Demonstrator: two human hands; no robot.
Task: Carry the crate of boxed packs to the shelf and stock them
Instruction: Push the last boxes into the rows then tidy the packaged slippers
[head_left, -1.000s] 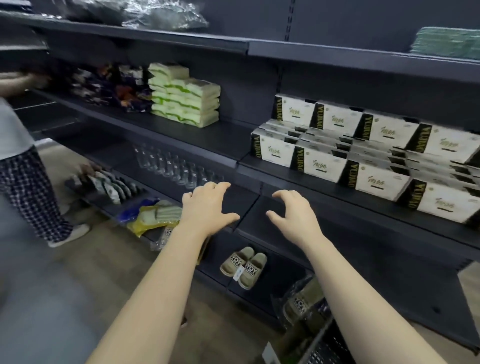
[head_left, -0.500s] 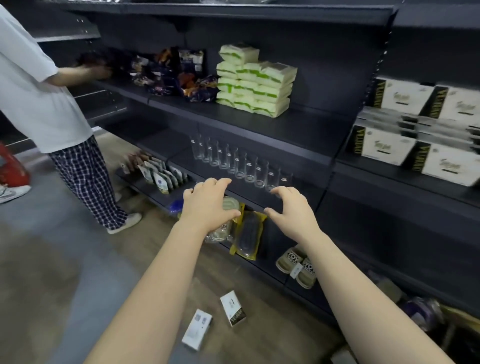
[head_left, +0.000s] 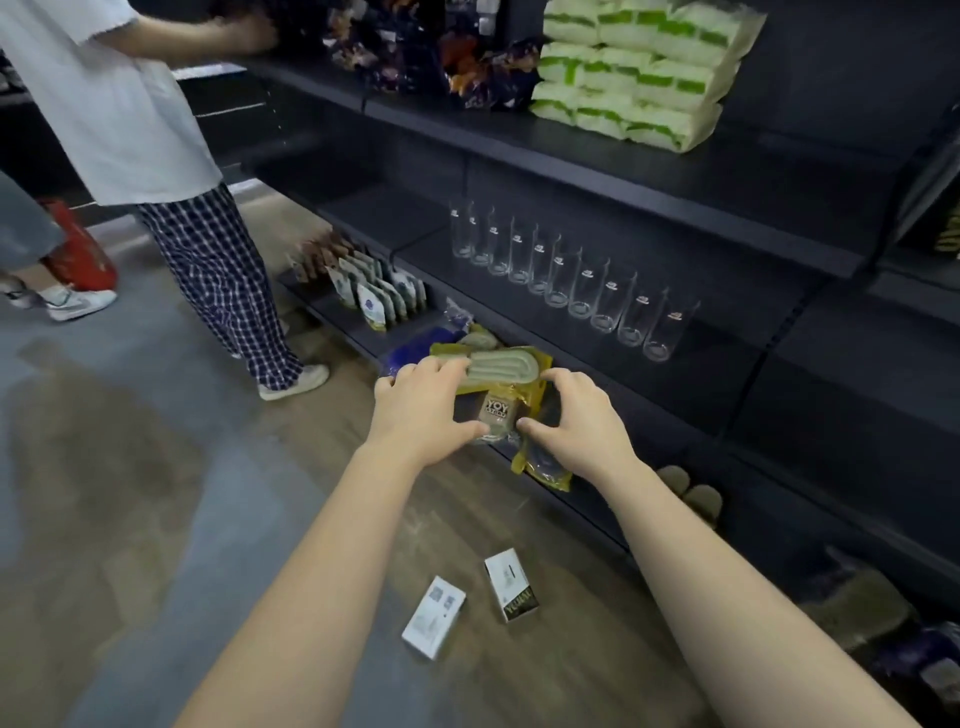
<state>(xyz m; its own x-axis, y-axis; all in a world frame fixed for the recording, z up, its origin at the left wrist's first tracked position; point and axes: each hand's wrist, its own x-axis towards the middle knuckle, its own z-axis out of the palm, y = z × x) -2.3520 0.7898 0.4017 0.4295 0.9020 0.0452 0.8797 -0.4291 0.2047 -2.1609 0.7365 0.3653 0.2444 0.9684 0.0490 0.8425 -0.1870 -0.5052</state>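
Two white boxed packs lie loose on the wooden floor below my arms, one (head_left: 434, 616) flat and one (head_left: 511, 585) with a dark end band. Both my arms reach forward. My left hand (head_left: 421, 410) and my right hand (head_left: 576, 421) hover side by side with fingers spread and loosely curled, holding nothing. They overlap my view of a yellow slipper pack (head_left: 498, 364) on the lowest shelf. The crate is out of view. The dark shelf unit (head_left: 623, 171) runs along the right.
A person in a white shirt and checked trousers (head_left: 208, 270) stands at the left, reaching into the shelf. A row of glasses (head_left: 571, 280) stands on the middle shelf, green-white packs (head_left: 639, 73) above. Loose slippers (head_left: 691, 493) lie low right. A red bag (head_left: 78, 254) is far left.
My view has swung left and downward; the shelved white boxes at the right left the view and two boxes on the floor came into view. My hands keep the same spread pose.
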